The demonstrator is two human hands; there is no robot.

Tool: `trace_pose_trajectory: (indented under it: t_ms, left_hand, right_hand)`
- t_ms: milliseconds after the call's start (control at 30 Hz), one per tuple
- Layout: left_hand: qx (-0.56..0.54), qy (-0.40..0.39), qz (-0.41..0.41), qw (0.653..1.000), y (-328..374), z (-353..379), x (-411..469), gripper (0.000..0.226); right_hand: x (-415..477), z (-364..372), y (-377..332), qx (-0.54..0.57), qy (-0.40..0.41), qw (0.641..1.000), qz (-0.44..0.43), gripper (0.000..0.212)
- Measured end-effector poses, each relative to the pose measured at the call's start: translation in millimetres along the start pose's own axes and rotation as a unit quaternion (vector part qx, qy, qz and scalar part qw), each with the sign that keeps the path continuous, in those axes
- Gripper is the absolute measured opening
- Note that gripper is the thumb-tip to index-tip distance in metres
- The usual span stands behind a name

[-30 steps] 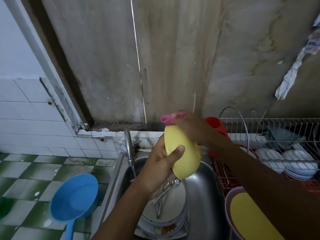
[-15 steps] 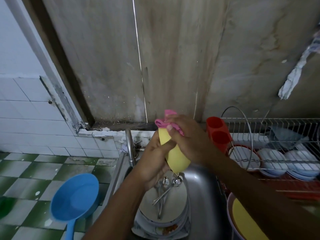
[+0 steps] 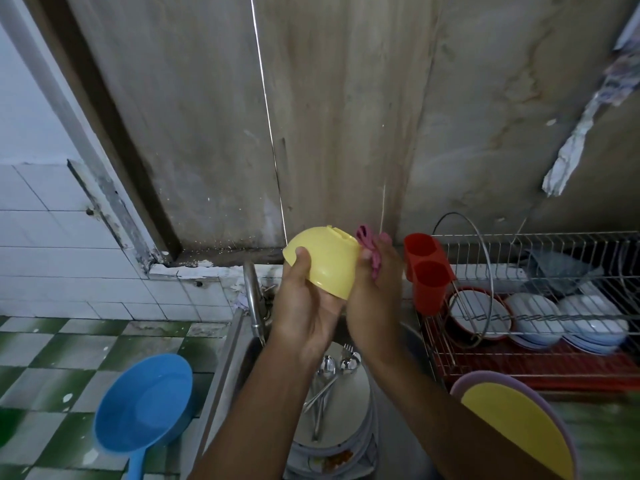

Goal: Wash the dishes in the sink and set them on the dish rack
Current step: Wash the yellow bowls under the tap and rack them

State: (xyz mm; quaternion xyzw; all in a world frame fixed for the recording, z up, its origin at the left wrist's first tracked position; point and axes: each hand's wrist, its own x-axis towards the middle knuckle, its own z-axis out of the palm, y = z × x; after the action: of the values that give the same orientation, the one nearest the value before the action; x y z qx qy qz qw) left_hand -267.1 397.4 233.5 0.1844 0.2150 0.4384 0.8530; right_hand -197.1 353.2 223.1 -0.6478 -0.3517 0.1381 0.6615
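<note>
Moved: yellow bowl (image 3: pixel 325 261) turned base-up; right hand (image 3: pixel 374 299) shifted to its right side.
Holding: left hand (image 3: pixel 304 306) grips the bowl.
Cloth: right hand clutches pink cloth (image 3: pixel 366 242) against it.

Dim, even light, brighter on the white tiles (image 3: pixel 52 254) at my left; lines bow at the edges, lower right blurs

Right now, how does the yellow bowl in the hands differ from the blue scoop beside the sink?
The yellow bowl is held up by the left hand, base tilted upward; the blue scoop lies open side up on the green checked tiles. The bowl has no handle; the scoop has one. Both are round and single-coloured.
</note>
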Motion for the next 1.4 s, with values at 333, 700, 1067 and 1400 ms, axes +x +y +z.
trace_pose_trajectory:
  t_ms: [333,700,1067,1400]
  left_hand:
    - [0.042,-0.003,0.035,0.999,5,-1,-2,0.054]
    - [0.168,-0.098,-0.074,0.978,12,-17,-34,0.038]
    - [-0.081,-0.093,-0.083,0.989,20,-6,-19,0.052]
    - [-0.004,-0.043,-0.041,0.998,22,1,-17,0.047]
  right_hand:
    - [-10,9,-13,0.027,0.013,0.996,0.081,0.047]
    - [103,-37,-26,-0.097,-0.377,0.872,0.298,0.034]
    - [32,2,-39,-0.380,-0.256,0.799,-0.390,0.039]
    - [39,-18,-36,-0.173,-0.154,0.963,-0.136,0.044]
